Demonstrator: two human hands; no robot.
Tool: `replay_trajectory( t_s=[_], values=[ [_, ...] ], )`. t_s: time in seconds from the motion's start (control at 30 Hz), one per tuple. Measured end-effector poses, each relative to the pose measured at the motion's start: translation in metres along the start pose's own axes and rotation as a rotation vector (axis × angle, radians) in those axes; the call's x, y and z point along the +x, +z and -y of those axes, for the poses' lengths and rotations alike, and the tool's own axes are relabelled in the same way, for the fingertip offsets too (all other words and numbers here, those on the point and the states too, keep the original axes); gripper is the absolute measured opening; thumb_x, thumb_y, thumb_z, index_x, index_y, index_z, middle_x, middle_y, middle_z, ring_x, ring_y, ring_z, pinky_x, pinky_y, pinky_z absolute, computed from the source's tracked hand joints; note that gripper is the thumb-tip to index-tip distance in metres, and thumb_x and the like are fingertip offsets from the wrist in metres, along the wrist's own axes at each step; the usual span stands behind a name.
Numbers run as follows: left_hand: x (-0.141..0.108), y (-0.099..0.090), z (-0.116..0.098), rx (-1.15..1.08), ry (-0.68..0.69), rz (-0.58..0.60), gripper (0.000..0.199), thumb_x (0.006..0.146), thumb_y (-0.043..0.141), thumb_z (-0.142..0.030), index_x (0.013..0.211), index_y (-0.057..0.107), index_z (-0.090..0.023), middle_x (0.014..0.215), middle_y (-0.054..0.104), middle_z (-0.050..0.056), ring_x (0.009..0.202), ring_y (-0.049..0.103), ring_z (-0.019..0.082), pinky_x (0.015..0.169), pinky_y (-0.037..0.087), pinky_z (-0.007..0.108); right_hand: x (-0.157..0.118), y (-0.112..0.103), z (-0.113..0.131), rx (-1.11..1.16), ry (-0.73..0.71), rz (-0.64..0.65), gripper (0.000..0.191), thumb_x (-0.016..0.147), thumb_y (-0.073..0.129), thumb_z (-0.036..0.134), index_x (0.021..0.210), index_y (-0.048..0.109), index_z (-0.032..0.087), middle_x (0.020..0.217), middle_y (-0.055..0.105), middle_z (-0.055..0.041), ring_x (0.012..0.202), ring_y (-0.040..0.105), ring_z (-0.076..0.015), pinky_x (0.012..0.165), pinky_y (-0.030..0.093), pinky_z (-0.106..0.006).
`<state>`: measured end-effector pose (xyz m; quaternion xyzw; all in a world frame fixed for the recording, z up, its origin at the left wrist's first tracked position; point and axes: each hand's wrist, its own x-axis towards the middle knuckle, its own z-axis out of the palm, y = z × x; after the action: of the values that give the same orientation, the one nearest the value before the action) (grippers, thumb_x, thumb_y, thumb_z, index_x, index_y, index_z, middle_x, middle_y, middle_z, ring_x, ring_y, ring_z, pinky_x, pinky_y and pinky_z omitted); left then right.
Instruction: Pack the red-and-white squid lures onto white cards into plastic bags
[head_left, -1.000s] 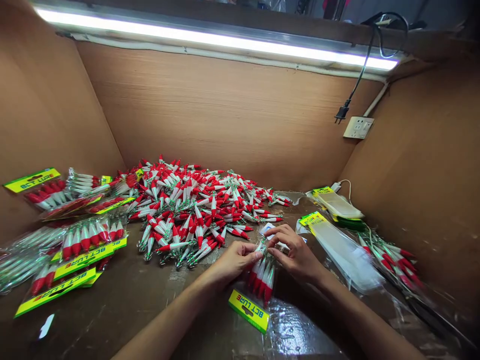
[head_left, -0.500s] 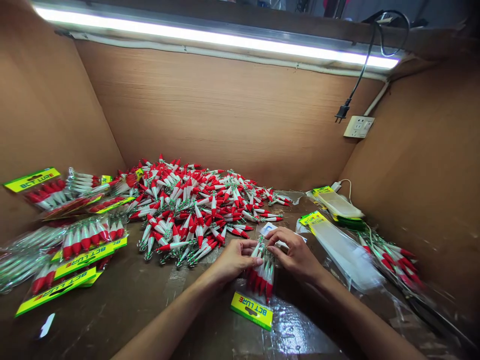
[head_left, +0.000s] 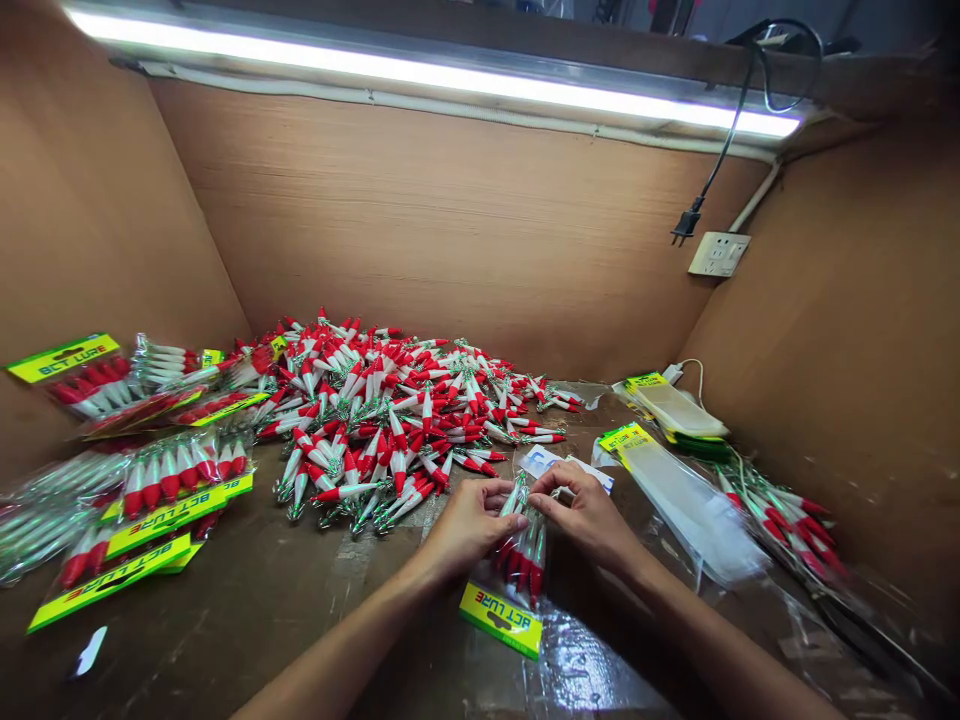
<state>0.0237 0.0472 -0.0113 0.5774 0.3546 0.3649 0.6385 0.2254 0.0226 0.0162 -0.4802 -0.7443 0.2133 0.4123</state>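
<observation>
A clear plastic bag of red-and-white fishing lures lies on the table before me, its yellow-green header card toward me and upside down. My left hand grips the bag's far left side, thumb on top of it. Across from it, my right hand pinches the far right edge near the lures' green hooked ends, fingertips closed together. Just beyond the right fingers lies a white paper slip with blue print, partly covered by that hand.
A large heap of loose lures spreads behind my hands. Filled lure packs pile up at left. To the right are flat bags, another bag stack and more lures. A black plug hangs above.
My right hand has shifted slightly left and lower along the bag's far edge, uncovering more of the paper slip. My left hand stays on the bag, nearly still.
</observation>
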Motion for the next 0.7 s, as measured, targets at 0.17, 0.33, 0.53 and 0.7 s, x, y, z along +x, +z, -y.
replay_trajectory(
  t_s=[0.17, 0.33, 0.53, 0.7],
  values=[
    [0.0001, 0.0021, 0.0018, 0.038, 0.007, -0.074, 0.06, 0.066, 0.089, -0.024, 0.12, 0.068, -0.009, 0.099, 0.078, 0.015, 0.09, 0.074, 0.03, 0.076, 0.057, 0.036, -0.0021, 0.0033, -0.001, -0.005, -0.07, 0.046, 0.007, 0.087, 0.075, 0.022, 0.081, 0.071, 0.024, 0.088, 0.066, -0.0023, 0.093, 0.059, -0.0233, 0.081, 0.043, -0.036],
    [-0.0012, 0.0027, 0.0015, 0.113, 0.068, -0.054, 0.045, 0.072, 0.082, -0.02, 0.115, 0.07, -0.01, 0.1, 0.078, 0.015, 0.093, 0.074, 0.031, 0.076, 0.057, 0.035, -0.0048, 0.0038, 0.0013, -0.012, -0.112, 0.022, 0.005, 0.09, 0.072, 0.023, 0.086, 0.071, 0.025, 0.092, 0.064, -0.0033, 0.095, 0.057, -0.0236, 0.085, 0.043, -0.038],
    [-0.0021, 0.0023, 0.0008, 0.208, 0.143, -0.081, 0.034, 0.076, 0.078, -0.02, 0.108, 0.071, -0.012, 0.101, 0.077, 0.013, 0.093, 0.073, 0.028, 0.076, 0.056, 0.032, -0.0057, 0.0053, 0.0053, 0.028, -0.116, -0.008, 0.004, 0.091, 0.071, 0.023, 0.086, 0.07, 0.024, 0.094, 0.064, -0.0035, 0.096, 0.058, -0.0229, 0.087, 0.044, -0.037],
    [-0.0014, 0.0026, -0.0002, 0.155, 0.114, -0.022, 0.03, 0.074, 0.079, -0.021, 0.102, 0.073, -0.013, 0.098, 0.076, 0.01, 0.088, 0.071, 0.024, 0.078, 0.055, 0.032, -0.0051, 0.0029, 0.0087, 0.019, -0.068, -0.103, 0.005, 0.093, 0.066, 0.024, 0.089, 0.068, 0.023, 0.099, 0.066, -0.005, 0.101, 0.058, -0.0242, 0.09, 0.044, -0.038]
  ],
)
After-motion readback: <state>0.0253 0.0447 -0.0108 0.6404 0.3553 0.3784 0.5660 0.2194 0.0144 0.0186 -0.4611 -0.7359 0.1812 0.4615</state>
